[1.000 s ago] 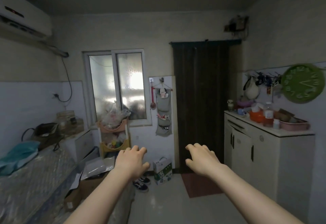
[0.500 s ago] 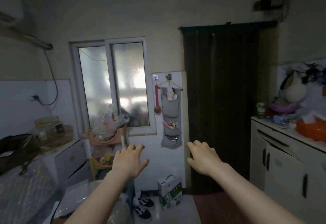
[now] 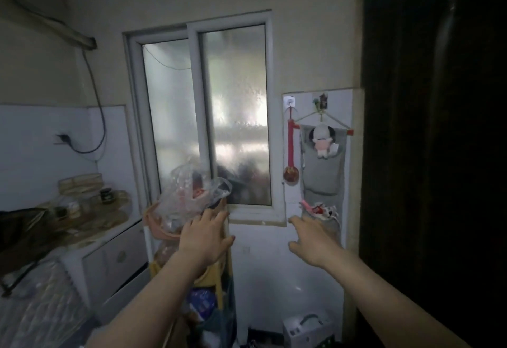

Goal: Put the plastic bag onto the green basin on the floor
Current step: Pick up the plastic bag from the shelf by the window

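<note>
- Left hand [image 3: 204,238], fingers spread and empty, at centre frame just below the plastic bag [image 3: 189,194].
- The bag sits in the pink top tray [image 3: 153,224] of a rack before the window [image 3: 208,117].
- Right hand [image 3: 310,238], spread and empty, against bare wall, centre right.

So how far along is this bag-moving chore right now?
Barely started. Nothing is moved: the crinkled clear plastic bag sits in the top pink tier of the storage rack by the window. In hand: the left hand reaches for it, open; the right hand is empty. Left: grab, carry, set down. The green basin isn't in view.
</note>
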`<state>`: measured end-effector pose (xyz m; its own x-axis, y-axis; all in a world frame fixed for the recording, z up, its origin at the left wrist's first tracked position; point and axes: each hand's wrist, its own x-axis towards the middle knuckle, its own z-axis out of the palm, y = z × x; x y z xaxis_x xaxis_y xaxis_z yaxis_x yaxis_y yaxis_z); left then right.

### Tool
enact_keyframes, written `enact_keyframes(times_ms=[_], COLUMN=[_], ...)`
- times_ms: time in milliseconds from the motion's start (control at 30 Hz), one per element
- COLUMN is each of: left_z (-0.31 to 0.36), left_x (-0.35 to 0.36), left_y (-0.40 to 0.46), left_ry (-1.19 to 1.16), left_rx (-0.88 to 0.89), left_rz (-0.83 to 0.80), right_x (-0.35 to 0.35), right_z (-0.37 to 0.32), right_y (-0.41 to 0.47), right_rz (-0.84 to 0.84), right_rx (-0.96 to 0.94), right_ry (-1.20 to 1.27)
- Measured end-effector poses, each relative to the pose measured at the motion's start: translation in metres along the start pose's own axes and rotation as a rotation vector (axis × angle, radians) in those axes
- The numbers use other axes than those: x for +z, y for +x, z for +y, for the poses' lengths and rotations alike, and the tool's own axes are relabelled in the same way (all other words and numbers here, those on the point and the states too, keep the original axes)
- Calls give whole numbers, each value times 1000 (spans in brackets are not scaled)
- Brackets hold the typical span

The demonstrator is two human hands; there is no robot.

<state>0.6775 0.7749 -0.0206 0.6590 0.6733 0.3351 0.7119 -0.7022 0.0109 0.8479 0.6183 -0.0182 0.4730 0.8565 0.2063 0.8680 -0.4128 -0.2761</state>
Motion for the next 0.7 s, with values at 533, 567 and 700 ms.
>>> enact_keyframes(times_ms=[533, 567, 700], left_z=[-158, -168, -199], left_x=[144, 149, 169], left_y=[359, 376, 424], left_ry=[-3, -6, -74], left_rx=[-423, -460, -590], left_rz=[53, 51, 73], right_x=[119, 125, 144], right_z=[-3, -9, -43], right_y=[463, 490, 579], right_rz=[-67, -74, -64], right_rx=[-379, -412, -548], right_ry=[134, 145, 156])
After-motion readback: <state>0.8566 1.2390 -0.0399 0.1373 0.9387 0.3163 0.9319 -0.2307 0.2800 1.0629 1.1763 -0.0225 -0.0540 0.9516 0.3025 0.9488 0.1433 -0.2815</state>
